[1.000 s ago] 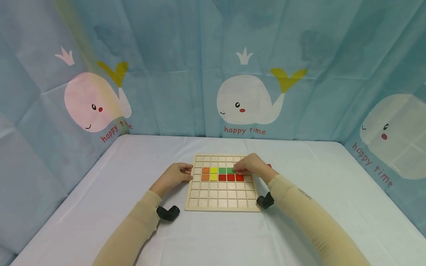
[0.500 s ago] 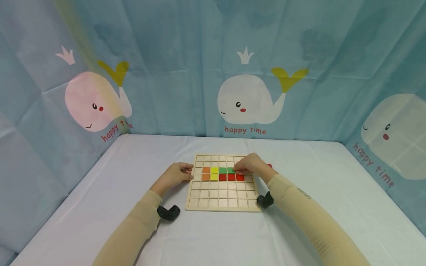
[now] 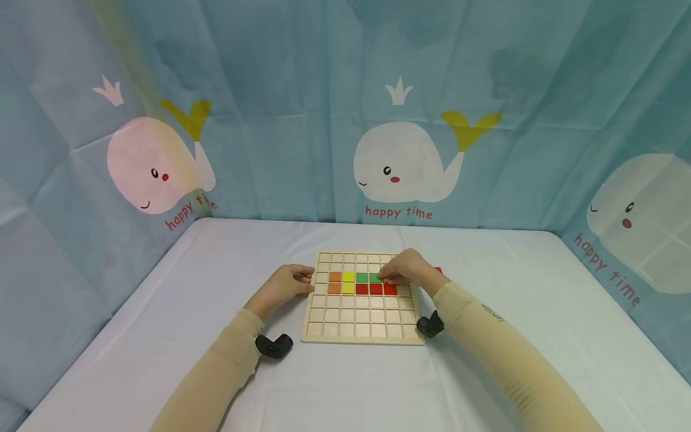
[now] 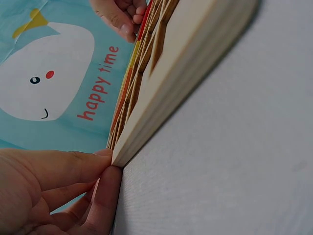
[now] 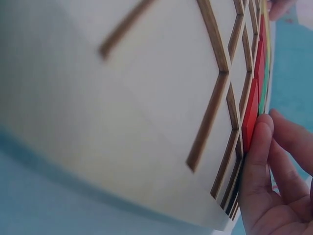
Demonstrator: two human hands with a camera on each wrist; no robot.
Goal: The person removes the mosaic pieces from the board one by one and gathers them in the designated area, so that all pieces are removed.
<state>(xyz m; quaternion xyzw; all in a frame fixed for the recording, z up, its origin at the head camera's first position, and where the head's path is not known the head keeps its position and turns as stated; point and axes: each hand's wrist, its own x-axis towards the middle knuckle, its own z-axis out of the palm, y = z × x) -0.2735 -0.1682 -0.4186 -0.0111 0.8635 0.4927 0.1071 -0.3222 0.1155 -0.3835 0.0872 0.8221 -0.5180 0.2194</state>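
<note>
A square wooden grid board (image 3: 363, 315) lies on the table, with two rows of coloured tiles in its cells. Orange tiles (image 3: 335, 282), yellow tiles (image 3: 348, 282) and red tiles (image 3: 375, 289) show, with a green tile (image 3: 362, 278) in the back row. My left hand (image 3: 283, 283) touches the board's left edge, thumb and fingers apart along it. In the left wrist view, those fingertips meet the board's side. Over the board's right part, my right hand (image 3: 406, 267) pinches at another green tile (image 3: 374, 278); its fingertips partly hide that tile.
Something red (image 3: 438, 269) shows just beyond the right wrist, mostly hidden. The white table (image 3: 345, 390) ends at a blue curtain (image 3: 302, 168) with printed whales. A black wrist device is on each forearm, the left one (image 3: 274, 346) and the right one (image 3: 430, 324).
</note>
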